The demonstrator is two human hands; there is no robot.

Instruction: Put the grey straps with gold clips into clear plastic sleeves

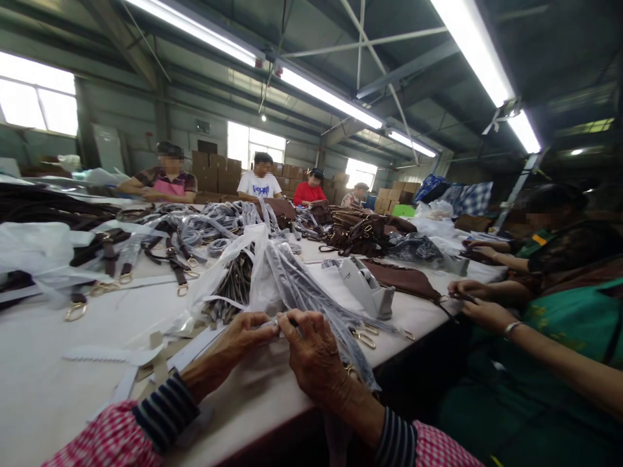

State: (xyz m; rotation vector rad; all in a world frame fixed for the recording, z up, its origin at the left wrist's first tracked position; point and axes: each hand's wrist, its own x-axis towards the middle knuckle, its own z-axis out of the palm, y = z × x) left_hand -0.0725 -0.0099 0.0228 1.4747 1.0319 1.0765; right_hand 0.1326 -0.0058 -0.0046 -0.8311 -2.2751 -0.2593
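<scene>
Near the table's front edge, my left hand (243,347) and my right hand (317,357) meet fingertip to fingertip. Both are closed in a pinch on what looks like the end of a plastic-wrapped strap (338,425), mostly hidden by the fingers, with a length hanging over the edge below my right hand. Just beyond my hands lies a bundle of grey plastic-wrapped straps (302,279), with gold clasps (364,337) at its right end. Behind my left hand, an open clear plastic bag (256,250) holds more dark straps (233,285).
A grey tape dispenser (367,288) stands beside a brown bag (403,279) at the right. Paper strips (195,347) lie on the left, with brown straps (170,256) behind. A co-worker in green (574,331) sits close on my right; several others work across the table.
</scene>
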